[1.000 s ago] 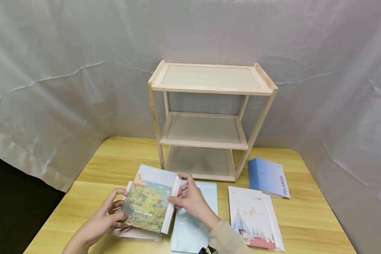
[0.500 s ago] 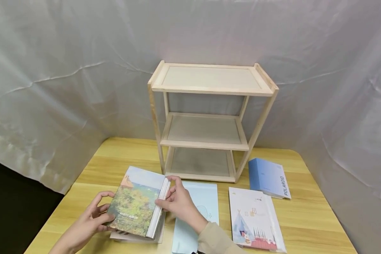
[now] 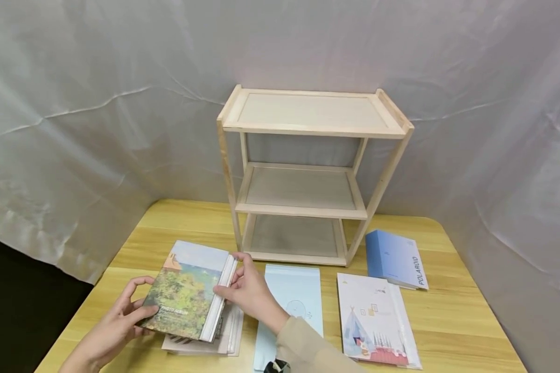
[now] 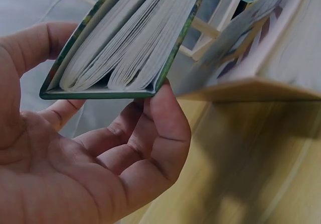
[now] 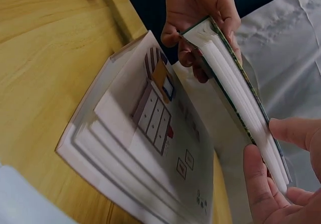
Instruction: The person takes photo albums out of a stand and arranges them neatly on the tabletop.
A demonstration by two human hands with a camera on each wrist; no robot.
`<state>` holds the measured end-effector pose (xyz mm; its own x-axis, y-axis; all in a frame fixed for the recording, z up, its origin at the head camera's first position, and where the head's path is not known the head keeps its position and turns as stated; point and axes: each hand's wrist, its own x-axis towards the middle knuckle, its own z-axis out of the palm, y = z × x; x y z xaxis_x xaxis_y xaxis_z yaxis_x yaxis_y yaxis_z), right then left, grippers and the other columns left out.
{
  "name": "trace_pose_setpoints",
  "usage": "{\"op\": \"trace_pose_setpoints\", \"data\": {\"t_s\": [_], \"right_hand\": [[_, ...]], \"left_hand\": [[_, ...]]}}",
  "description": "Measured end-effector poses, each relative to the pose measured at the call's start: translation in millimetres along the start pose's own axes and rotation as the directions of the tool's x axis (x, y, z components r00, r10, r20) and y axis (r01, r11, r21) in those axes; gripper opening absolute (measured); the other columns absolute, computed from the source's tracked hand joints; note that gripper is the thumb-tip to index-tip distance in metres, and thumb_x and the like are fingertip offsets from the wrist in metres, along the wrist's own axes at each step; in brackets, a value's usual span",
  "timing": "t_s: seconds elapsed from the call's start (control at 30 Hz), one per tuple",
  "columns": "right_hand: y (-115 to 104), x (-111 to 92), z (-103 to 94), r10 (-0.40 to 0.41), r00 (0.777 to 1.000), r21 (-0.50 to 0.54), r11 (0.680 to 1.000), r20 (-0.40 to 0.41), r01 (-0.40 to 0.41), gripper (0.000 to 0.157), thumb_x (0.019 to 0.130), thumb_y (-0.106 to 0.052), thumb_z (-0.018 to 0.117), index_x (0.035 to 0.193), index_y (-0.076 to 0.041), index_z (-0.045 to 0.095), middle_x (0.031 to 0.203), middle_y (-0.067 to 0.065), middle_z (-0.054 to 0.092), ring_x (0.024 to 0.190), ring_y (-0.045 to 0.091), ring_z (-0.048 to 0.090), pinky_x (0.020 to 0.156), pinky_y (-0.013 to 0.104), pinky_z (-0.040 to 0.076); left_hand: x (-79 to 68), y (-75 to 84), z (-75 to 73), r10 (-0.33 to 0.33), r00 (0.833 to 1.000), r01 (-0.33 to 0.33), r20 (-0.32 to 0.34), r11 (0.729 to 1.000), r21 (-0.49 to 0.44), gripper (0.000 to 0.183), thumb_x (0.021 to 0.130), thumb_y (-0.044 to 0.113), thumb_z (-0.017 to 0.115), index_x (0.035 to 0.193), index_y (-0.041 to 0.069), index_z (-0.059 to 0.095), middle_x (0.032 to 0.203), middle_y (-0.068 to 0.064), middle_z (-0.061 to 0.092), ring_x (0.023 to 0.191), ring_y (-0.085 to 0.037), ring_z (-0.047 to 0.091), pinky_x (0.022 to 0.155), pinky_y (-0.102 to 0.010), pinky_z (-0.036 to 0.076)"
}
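A photo album (image 3: 182,295) with a painted landscape cover is held between both hands, tilted above another album (image 3: 224,331) with a pale illustrated cover. My left hand (image 3: 114,324) grips its left, spine side, thumb on the front cover; the left wrist view shows fingers curled beneath the green spine (image 4: 100,94). With thumb and fingers my right hand (image 3: 249,290) pinches the open page side. In the right wrist view, a gap separates the landscape album (image 5: 235,88) from the pale album (image 5: 150,133) lying on the table.
A light-blue album (image 3: 291,290) lies under the right forearm. Farther right are a white album with a tent picture (image 3: 368,321) and a blue Polaroid album (image 3: 396,259). A three-tier wooden shelf (image 3: 303,211) stands at the back of the wooden table (image 3: 452,311).
Both hands have carried the landscape album leftward, uncovering more of the pale album beneath it and of the light-blue album. The other albums stay where they were.
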<state>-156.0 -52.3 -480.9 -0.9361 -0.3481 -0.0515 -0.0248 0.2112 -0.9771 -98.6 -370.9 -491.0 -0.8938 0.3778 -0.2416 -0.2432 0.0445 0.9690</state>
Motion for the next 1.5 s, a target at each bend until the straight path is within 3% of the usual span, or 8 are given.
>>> {"op": "trace_pose_setpoints", "data": {"t_s": [0.23, 0.43, 0.7, 1.07, 1.27, 1.5], "right_hand": [[-5.2, 8.5, 10.3, -0.002, 1.000, -0.014, 1.000, 0.005, 0.002, 0.089, 0.089, -0.014, 0.088, 0.162, -0.009, 0.037, 0.097, 0.003, 0.059, 0.067, 0.006, 0.064, 0.061, 0.022, 0.057], [-6.4, 15.6, 17.0, 0.000, 1.000, -0.034, 0.999, -0.003, -0.001, 0.092, 0.089, -0.018, 0.089, 0.164, -0.009, 0.036, 0.105, 0.003, 0.059, 0.075, 0.007, 0.062, 0.063, 0.020, 0.053], [-5.4, 22.5, 22.9, 0.012, 0.999, -0.070, 0.997, -0.032, -0.014, 0.090, 0.090, -0.022, 0.090, 0.163, -0.010, 0.039, 0.109, 0.003, 0.059, 0.080, 0.006, 0.059, 0.065, 0.022, 0.052], [-14.0, 37.9, 31.3, 0.034, 0.998, -0.088, 0.995, -0.055, -0.039, 0.089, 0.088, -0.016, 0.090, 0.163, -0.007, 0.043, 0.118, 0.005, 0.057, 0.086, 0.007, 0.060, 0.071, 0.018, 0.058], [-16.6, 43.3, 34.0, 0.034, 0.998, -0.102, 0.994, -0.045, -0.039, 0.079, 0.089, -0.012, 0.088, 0.159, -0.006, 0.051, 0.141, 0.018, 0.056, 0.087, 0.006, 0.062, 0.068, 0.018, 0.059], [-14.7, 57.6, 32.2, 0.028, 0.999, -0.083, 0.996, -0.025, -0.030, 0.065, 0.090, -0.010, 0.085, 0.150, -0.006, 0.061, 0.148, 0.016, 0.061, 0.090, 0.008, 0.063, 0.071, 0.019, 0.058]], "left_hand": [[-1.3, -4.5, -7.7, 0.029, 0.999, -0.029, -0.036, 0.999, -0.016, 0.047, 0.116, 0.010, 0.043, 0.138, 0.049, 0.032, 0.098, 0.006, 0.056, 0.088, -0.009, 0.059, 0.078, -0.039, 0.065], [-1.7, -4.7, -13.6, 0.026, 0.996, -0.026, -0.088, 1.000, 0.000, 0.045, 0.116, 0.010, 0.042, 0.138, 0.047, 0.030, 0.096, 0.004, 0.051, 0.088, -0.009, 0.056, 0.078, -0.042, 0.062], [0.8, -4.2, -15.8, 0.051, 0.990, -0.055, -0.133, 0.998, -0.030, 0.046, 0.115, 0.008, 0.044, 0.140, 0.043, 0.030, 0.103, 0.001, 0.059, 0.089, -0.011, 0.060, 0.075, -0.039, 0.063], [8.8, 3.3, -22.7, 0.054, 0.972, -0.061, -0.228, 0.998, -0.024, 0.045, 0.114, 0.008, 0.048, 0.140, 0.040, 0.032, 0.099, 0.001, 0.062, 0.085, -0.013, 0.063, 0.071, -0.038, 0.063], [16.1, 5.4, -27.6, 0.061, 0.960, -0.078, -0.274, 0.995, -0.054, 0.046, 0.112, 0.007, 0.051, 0.137, 0.043, 0.038, 0.094, 0.004, 0.065, 0.086, -0.011, 0.061, 0.067, -0.035, 0.062], [32.1, 6.3, -34.3, 0.079, 0.950, -0.095, -0.301, 0.995, -0.039, 0.046, 0.111, 0.006, 0.053, 0.139, 0.039, 0.038, 0.096, 0.003, 0.063, 0.086, -0.012, 0.058, 0.067, -0.035, 0.059]]}}
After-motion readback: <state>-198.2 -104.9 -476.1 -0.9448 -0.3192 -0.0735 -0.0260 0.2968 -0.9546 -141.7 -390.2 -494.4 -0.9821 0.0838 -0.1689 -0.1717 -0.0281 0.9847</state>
